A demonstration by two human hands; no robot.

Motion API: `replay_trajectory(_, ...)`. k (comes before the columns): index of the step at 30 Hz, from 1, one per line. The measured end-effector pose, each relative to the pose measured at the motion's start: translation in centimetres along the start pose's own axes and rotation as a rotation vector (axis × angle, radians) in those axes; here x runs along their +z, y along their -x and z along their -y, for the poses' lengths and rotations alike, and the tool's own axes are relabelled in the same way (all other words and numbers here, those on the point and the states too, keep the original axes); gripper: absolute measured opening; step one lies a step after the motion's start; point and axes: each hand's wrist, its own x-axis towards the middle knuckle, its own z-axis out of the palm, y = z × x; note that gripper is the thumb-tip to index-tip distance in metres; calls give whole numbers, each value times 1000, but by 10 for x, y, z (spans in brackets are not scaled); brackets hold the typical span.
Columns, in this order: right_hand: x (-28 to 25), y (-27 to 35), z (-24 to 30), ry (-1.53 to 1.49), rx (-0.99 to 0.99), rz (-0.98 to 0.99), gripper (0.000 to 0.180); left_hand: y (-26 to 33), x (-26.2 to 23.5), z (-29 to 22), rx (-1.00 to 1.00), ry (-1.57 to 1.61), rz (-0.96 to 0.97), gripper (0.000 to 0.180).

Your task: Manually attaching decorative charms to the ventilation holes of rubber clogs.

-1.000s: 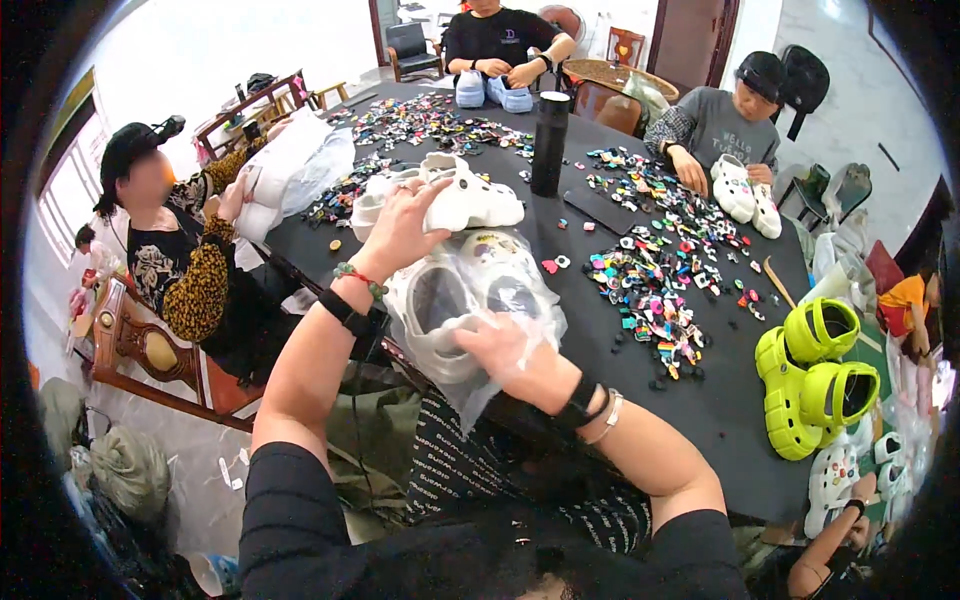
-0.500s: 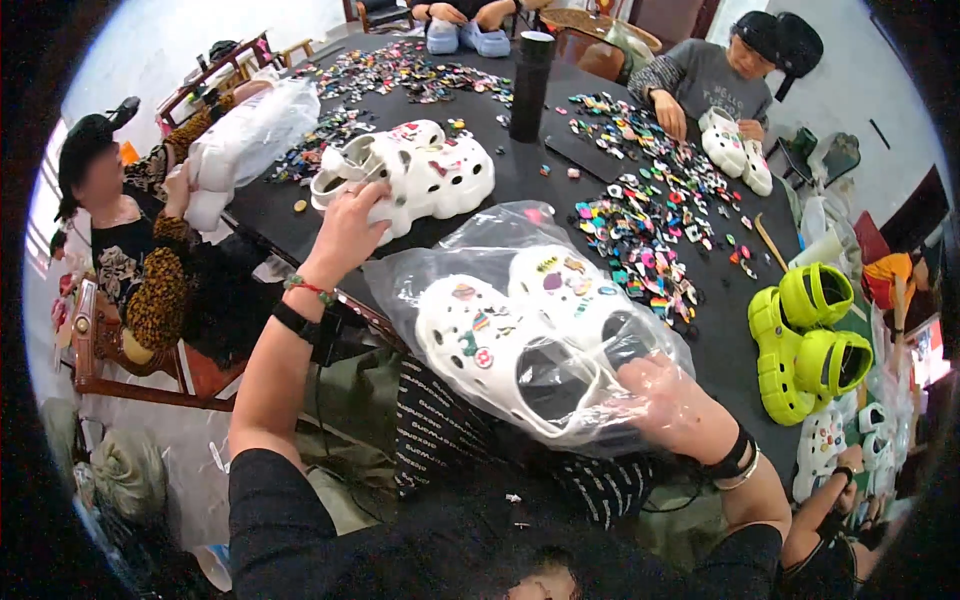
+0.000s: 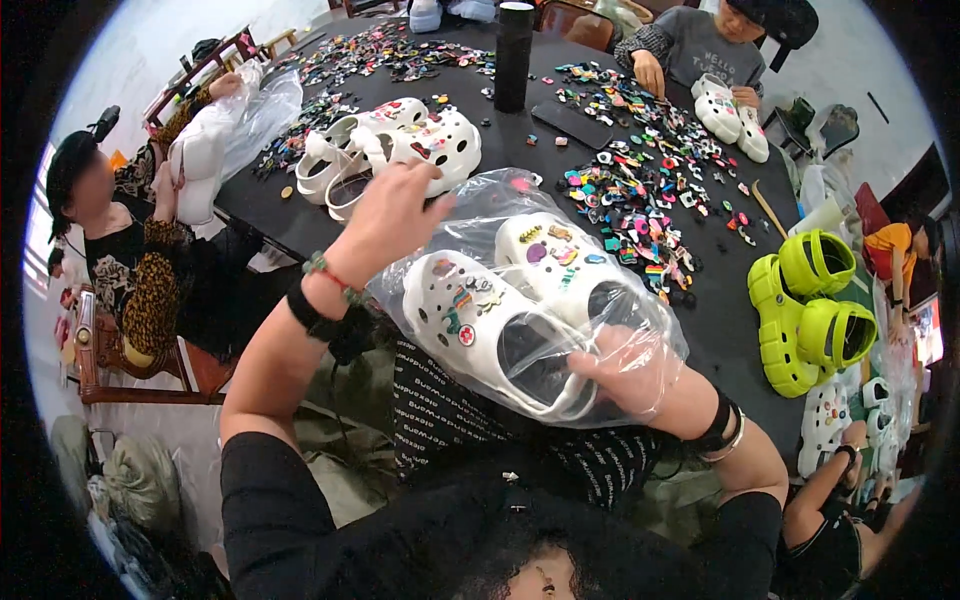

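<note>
My right hand (image 3: 640, 372) is under clear plastic, its fingers closed at the heel end of a pair of white clogs (image 3: 450, 300). Colourful charms dot their toes. The transparent plastic bag (image 3: 655, 318) covers my right hand and wraps loosely around this pair, its far end spreading past the toes. My left hand (image 3: 395, 208) hovers with fingers apart, holding nothing, between the bag and a second pair of white clogs (image 3: 440, 145) with charms on the table. Whether its fingertips touch that pair or the bag edge I cannot tell.
Loose colourful charms (image 3: 640, 215) lie in heaps across the black table (image 3: 515, 150). A black cylinder (image 3: 513, 60) and a flat black slab (image 3: 572, 125) stand and lie mid-table. Lime-green clogs (image 3: 800, 320) sit at the right edge. Co-workers (image 3: 110, 220) handle shoes around the table.
My left hand has let go of the pair of clogs on the table and moved right, toward the bag. The bagged pair has shifted slightly up and left with my right hand.
</note>
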Motion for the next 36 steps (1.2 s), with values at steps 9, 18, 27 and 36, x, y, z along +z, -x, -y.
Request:
replay_trajectory(9,-8,-5,8,78,32,0,17,-38,37,14,-335,319,551,61)
replay_trajectory(18,-32,21,7,167,-30,14,7,-30,59,30,-7,128,33,31)
replay_trajectory(27,-72,84,6,226,60,34,12,-40,-24,119,-228,-126,-445,20)
replay_trajectory(36,-86,100,5,247,575,-500,23,2,-146,145,-517,126,-928,33)
